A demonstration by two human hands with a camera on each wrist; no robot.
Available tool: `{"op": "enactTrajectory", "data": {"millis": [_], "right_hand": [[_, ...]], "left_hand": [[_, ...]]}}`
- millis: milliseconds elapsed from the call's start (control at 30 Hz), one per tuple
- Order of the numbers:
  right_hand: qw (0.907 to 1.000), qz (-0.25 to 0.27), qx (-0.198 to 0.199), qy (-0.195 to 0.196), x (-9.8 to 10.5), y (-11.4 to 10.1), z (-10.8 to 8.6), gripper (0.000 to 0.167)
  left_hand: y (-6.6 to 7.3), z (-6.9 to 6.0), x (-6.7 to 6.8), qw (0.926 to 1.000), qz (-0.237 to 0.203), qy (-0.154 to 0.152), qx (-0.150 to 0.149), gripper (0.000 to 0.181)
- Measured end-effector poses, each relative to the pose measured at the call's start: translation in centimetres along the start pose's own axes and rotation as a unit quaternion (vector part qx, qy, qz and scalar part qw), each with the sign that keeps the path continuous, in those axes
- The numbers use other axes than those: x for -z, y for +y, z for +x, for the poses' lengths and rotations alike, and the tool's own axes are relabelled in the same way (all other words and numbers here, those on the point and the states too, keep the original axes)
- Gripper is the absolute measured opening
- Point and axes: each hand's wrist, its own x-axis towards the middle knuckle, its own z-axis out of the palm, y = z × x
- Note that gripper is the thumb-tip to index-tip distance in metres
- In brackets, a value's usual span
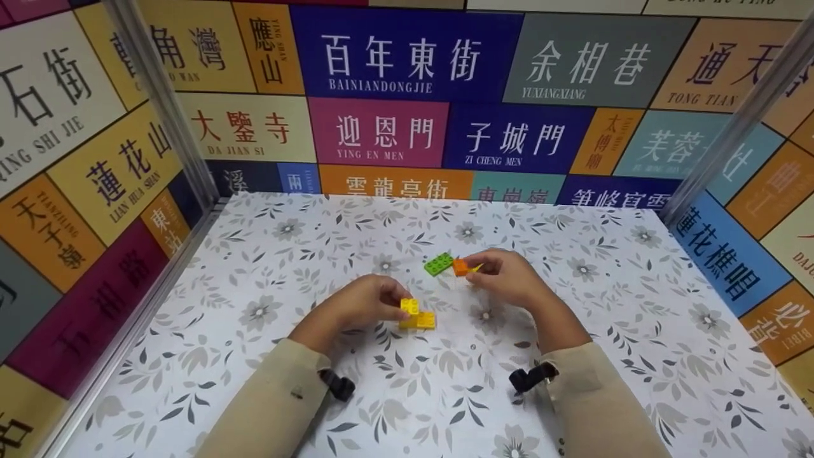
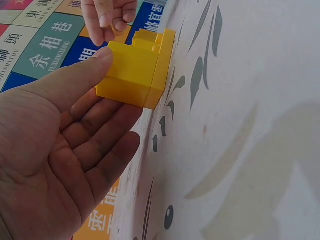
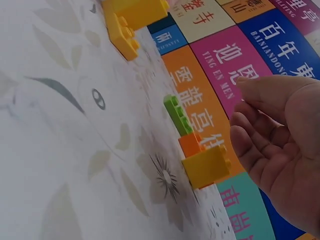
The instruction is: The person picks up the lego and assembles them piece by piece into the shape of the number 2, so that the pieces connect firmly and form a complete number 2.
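My left hand [image 1: 372, 302] pinches a yellow toy brick [image 2: 132, 70] between thumb and fingers. That brick sits on a flatter yellow brick [image 1: 427, 320], and the joined pair rests on the table. Ahead and to the right, my right hand [image 1: 505, 277] hovers by another yellow brick [image 3: 207, 167], its fingers loosely bent. A gap shows between its fingertips and that brick in the right wrist view. Beside this brick lie an orange brick [image 1: 460, 267] and a green brick [image 1: 439, 264] with studs up. Most of the right-hand yellow brick is hidden in the head view.
A white tabletop [image 1: 356, 407] with a grey flower and leaf pattern spreads under both hands. Panels with colourful printed signs [image 1: 407, 51] stand along the back and sides. Black straps [image 1: 337, 385] sit at both sleeve cuffs.
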Motion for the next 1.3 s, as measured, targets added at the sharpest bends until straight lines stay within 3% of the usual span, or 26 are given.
{"op": "enactTrajectory", "data": {"millis": [200,500,633,833,1200,1300], "right_hand": [[0.9991,0.003,-0.031,0.03,1.5,1.5,0.3,0.042],[0.9944,0.005,-0.086,0.061,1.7,2.8,1.2,0.043],[0.9925,0.012,-0.106,0.058,1.7,3.1,1.5,0.045],[0.9931,0.009,-0.105,0.05,1.7,3.8,1.9,0.046],[0.9924,0.026,-0.118,0.025,0.8,3.3,3.8,0.047],[0.9917,0.039,-0.121,0.022,0.3,3.4,4.3,0.049]], "left_hand": [[0.0,-0.1,0.0,1.0,-0.002,0.0,0.0,0.021],[0.1,-0.1,0.0,1.0,-0.001,0.004,0.005,0.019],[0.1,-0.1,0.0,1.0,-0.006,0.0,0.007,0.02],[0.1,-0.1,0.0,0.9999,-0.009,-0.002,0.005,0.02],[-0.2,0.1,-0.1,0.9996,-0.022,-0.003,0.016,0.021],[-0.3,0.1,-0.1,0.9999,-0.014,0.001,0.005,0.02]]}}
